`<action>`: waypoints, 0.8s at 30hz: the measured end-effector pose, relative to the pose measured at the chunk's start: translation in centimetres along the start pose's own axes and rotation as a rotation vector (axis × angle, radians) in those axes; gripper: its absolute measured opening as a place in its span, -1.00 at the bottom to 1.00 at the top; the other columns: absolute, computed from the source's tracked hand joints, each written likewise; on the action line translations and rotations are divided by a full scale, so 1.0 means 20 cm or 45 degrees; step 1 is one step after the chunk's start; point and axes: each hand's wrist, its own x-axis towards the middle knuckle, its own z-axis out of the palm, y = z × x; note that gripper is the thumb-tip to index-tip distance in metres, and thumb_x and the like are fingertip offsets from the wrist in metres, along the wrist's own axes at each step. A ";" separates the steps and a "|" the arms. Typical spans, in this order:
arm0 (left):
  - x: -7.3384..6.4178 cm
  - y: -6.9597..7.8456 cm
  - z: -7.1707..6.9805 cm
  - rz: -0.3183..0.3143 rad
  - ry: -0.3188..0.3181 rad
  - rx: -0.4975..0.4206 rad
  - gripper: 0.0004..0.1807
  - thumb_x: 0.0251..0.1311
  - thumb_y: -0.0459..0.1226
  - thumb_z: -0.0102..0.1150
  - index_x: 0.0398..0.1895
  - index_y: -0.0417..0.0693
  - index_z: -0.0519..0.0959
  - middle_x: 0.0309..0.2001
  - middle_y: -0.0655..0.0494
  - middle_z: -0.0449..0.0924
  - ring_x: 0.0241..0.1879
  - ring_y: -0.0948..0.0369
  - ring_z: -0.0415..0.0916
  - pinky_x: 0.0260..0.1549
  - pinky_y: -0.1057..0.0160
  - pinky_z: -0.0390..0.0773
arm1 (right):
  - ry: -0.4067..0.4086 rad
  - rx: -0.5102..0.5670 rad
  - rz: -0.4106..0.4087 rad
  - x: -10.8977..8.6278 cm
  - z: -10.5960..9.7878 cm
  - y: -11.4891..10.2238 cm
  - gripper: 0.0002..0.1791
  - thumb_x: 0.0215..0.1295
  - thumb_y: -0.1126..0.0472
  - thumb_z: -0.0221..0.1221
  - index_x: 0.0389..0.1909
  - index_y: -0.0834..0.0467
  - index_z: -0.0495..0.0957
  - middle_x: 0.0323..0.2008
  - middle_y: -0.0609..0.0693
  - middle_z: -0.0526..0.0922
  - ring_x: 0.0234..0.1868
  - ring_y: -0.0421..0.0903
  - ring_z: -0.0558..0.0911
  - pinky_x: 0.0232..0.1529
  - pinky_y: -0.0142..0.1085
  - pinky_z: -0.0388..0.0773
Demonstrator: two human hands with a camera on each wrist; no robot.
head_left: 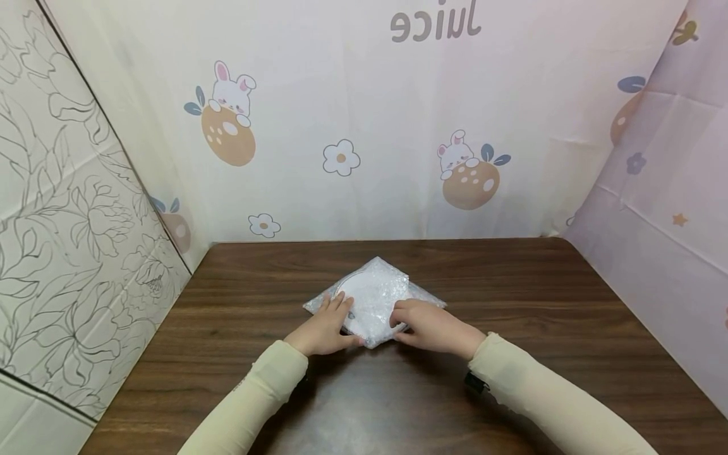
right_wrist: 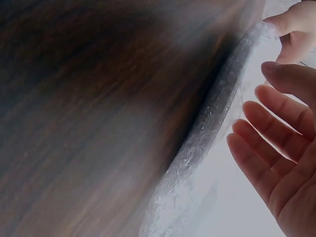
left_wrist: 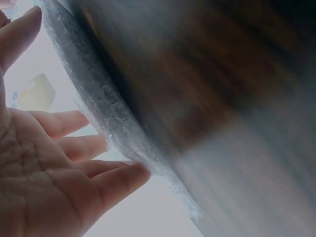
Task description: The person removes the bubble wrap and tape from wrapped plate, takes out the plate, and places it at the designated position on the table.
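On the table lies a flat, round, white plate-like thing (head_left: 354, 287), partly covered by a sheet of bubble wrap (head_left: 376, 268). The wrap's corners point away, left, right and toward the person. My left hand (head_left: 327, 325) rests on the left side of the bundle, fingers spread, thumb by the near corner. In the left wrist view, its fingertips (left_wrist: 140, 173) lie at the wrap's edge. At the right near side is my right hand (head_left: 429, 323), its fingers loosely bent. The right wrist view shows those fingers (right_wrist: 259, 163) slightly curled over the white surface, nothing between them.
The dark wood-grain table (head_left: 239, 373) reaches back to a printed curtain (head_left: 387, 95) with rabbits and flowers. A floral-patterned panel (head_left: 68, 208) stands along the left, and another stretch of curtain (head_left: 665, 189) runs along the right.
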 end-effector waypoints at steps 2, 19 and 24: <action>0.00 0.00 0.00 0.005 0.005 0.003 0.01 0.18 0.16 0.24 0.51 -0.22 0.08 0.54 -0.30 -0.08 0.48 -0.38 -0.20 0.40 -0.25 0.10 | 0.003 -0.022 -0.019 0.00 0.01 0.00 -0.90 0.15 0.19 0.35 -0.33 0.05 0.63 -0.33 -0.13 0.61 -0.30 -0.23 0.55 -0.23 -0.32 0.55; 0.00 0.01 0.01 -0.033 0.030 0.012 -0.03 0.24 0.18 0.15 0.52 -0.21 0.08 0.54 -0.26 -0.06 0.50 -0.34 -0.21 0.44 -0.23 0.04 | 0.059 -0.129 -0.076 0.01 0.05 0.00 -0.86 0.08 0.22 0.38 -0.41 0.04 0.59 -0.40 -0.15 0.58 -0.33 -0.22 0.54 -0.29 -0.34 0.54; 0.01 0.02 0.02 -0.048 0.043 0.048 -0.04 0.26 0.21 0.09 0.50 -0.25 0.10 0.53 -0.28 -0.03 0.50 -0.34 -0.19 0.46 -0.19 -0.02 | 0.043 -0.114 -0.062 0.01 0.04 0.00 -0.87 0.11 0.20 0.38 -0.38 0.04 0.59 -0.38 -0.15 0.58 -0.32 -0.22 0.54 -0.27 -0.34 0.54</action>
